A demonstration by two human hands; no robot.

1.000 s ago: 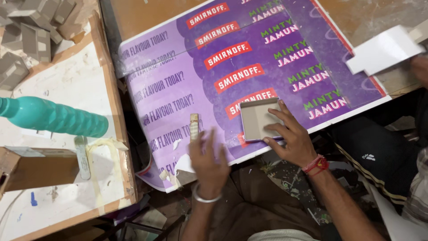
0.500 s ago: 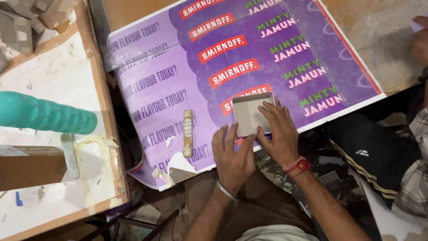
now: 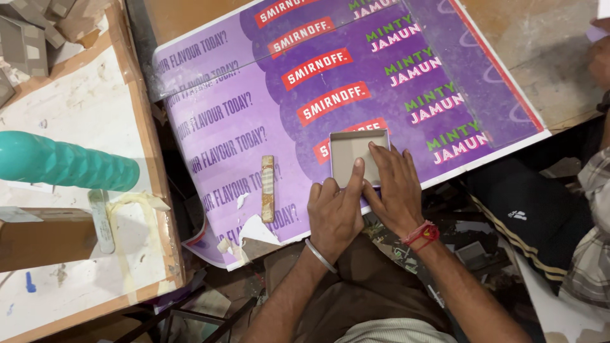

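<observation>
A small open grey cardboard box (image 3: 353, 154) lies on the purple printed board (image 3: 254, 127). My left hand (image 3: 335, 206) rests at its near edge, the index finger pointing up into the box. My right hand (image 3: 393, 187) lies flat over the box's near right corner and presses on it. A red thread circles the right wrist and a metal bangle the left. A narrow wooden stick (image 3: 268, 188) lies on the board a little left of my left hand.
A low wooden table (image 3: 82, 114) stands at the left with a teal ribbed bottle (image 3: 63, 162), a white tube (image 3: 100, 221) and grey box pieces (image 3: 32, 28). Another person sits at the right (image 3: 591, 209). Torn paper scraps lie at the board's near edge.
The box was held up in my right hand; now it lies open side up on the board. Both hands have come together on its near edge. The stick left my left hand.
</observation>
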